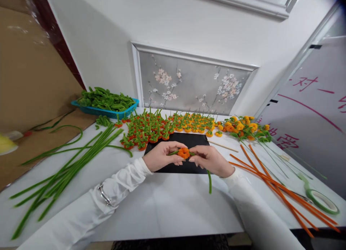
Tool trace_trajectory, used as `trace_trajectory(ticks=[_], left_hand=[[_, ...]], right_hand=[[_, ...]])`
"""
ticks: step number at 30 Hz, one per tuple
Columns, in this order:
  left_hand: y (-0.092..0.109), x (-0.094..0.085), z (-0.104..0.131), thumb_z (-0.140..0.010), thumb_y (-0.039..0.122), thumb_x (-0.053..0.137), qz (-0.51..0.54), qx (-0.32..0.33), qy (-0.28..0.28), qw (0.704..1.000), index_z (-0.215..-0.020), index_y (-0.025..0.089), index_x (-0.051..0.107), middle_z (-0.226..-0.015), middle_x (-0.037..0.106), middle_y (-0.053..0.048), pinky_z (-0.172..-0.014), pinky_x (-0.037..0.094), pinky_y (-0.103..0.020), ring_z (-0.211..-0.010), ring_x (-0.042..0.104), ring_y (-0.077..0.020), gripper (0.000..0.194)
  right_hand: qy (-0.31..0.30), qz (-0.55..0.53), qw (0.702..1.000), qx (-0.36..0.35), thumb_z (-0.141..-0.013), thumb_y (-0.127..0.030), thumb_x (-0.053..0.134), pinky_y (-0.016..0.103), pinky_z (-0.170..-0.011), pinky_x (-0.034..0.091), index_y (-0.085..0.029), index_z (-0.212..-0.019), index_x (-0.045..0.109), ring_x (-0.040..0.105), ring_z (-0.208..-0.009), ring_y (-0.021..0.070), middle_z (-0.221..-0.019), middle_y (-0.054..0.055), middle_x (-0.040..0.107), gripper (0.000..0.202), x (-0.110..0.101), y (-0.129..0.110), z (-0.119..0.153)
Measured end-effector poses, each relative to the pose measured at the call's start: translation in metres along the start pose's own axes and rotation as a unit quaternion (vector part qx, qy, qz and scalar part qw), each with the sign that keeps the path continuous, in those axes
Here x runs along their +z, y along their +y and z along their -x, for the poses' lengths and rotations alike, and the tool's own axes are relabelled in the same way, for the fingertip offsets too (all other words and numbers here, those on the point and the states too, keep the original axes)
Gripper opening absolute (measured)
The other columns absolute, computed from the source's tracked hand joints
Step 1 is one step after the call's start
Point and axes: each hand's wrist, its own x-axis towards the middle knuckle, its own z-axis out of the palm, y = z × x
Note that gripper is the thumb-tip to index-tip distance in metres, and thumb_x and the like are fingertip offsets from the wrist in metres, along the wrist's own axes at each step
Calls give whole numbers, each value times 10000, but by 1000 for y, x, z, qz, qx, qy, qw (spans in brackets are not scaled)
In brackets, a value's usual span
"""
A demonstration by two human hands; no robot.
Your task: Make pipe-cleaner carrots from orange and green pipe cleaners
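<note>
Above a black mat (167, 168), both hands meet at a small orange pipe-cleaner pumpkin (183, 153). My left hand (163, 155) pinches it from the left, thumb and fingers closed near a short green piece. On the other side, my right hand (210, 159) is closed on a green pipe cleaner (209, 181), whose free end hangs below the palm. Part of that green strand is hidden behind the fingers. Just beyond the mat stand several finished orange pumpkins (142, 145) with green stems, and yellow ones (201, 129) farther right.
Long green pipe cleaners (70, 167) lie at left, before a blue tray (108, 112) heaped with green pieces. At right are a flower bunch (243, 127), a thin wooden stick (223, 146), orange pipe cleaners (281, 188) and a roll of green tape (323, 202). A wall stands behind.
</note>
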Motion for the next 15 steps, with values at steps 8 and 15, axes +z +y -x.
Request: trace_trajectory(ticks=[8, 15], left_hand=[[-1, 2, -1, -698, 182, 702, 49, 9, -5, 999, -1056, 125, 608, -744, 688, -30, -597, 530, -241, -604, 634, -108, 374], [-2, 5, 0, -688, 184, 712, 52, 19, 12, 998, -1054, 118, 605, -764, 694, -43, -614, 539, -256, -620, 642, -119, 387]], right_hand=[[48, -60, 997, -13, -821, -305, 556, 183, -431, 368, -160, -794, 627, 437, -440, 64, -574, -28, 533, 164, 3, -3, -2], [79, 53, 988, -120, -881, -277, 478, 226, -613, 439, -175, -777, 638, 560, -651, 124, -722, 32, 627, 216, 2, -10, -3]])
